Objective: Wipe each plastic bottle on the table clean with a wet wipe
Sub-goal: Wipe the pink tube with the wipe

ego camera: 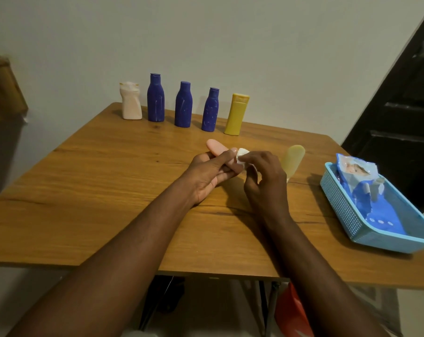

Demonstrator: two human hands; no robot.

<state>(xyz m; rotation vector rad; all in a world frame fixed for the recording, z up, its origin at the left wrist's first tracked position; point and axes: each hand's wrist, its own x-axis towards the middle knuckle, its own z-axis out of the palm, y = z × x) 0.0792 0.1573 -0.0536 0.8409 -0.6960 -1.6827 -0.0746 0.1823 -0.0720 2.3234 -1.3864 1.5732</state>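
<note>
My left hand (212, 175) grips a small pink bottle (214, 146) above the middle of the table, its far end sticking out past my fingers. My right hand (264, 177) pinches a white wet wipe (242, 156) against the bottle's near end. A pale yellow bottle (294, 158) stands just behind my right hand, partly hidden by it. Along the far edge stand a white bottle (131, 101), three dark blue bottles (155, 98) (183, 105) (210, 110) and a yellow bottle (237, 114).
A light blue plastic basket (344, 210) at the table's right edge holds a blue pack of wet wipes (361, 183). The wooden table (96, 190) stands against a pale wall. A dark door is at the right, an orange object under the table.
</note>
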